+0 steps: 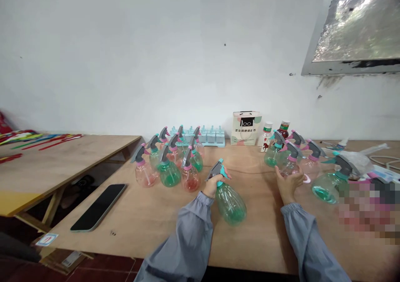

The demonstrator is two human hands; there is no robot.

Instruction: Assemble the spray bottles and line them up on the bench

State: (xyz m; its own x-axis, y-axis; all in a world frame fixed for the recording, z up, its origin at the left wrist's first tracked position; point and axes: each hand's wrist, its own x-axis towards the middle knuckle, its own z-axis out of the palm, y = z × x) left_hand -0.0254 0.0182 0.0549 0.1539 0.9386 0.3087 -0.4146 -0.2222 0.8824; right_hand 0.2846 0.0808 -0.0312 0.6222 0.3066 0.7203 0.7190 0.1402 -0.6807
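My left hand [212, 185] is closed around the neck of a green spray bottle [231, 205] with a grey and turquoise trigger head. The bottle leans, its round base toward the lower right. Farther right, my right hand [288, 186] wraps its fingers about the body of a pink spray bottle [290, 167] with a grey and pink head. Beside that hand stand another pink spray bottle [309, 164] and a green spray bottle [326, 188]. Left of my left hand, several pink and green spray bottles stand grouped, among them a green one [170, 174].
A phone [99, 207] lies on the wooden table [150, 227] at left. Against the wall are a light-blue mould tray [215, 139], a paper bag [245, 128] and two bottles with labels. A second table [78, 161] at far left bears coloured strips. Crumpled plastic [364, 160] lies at right.
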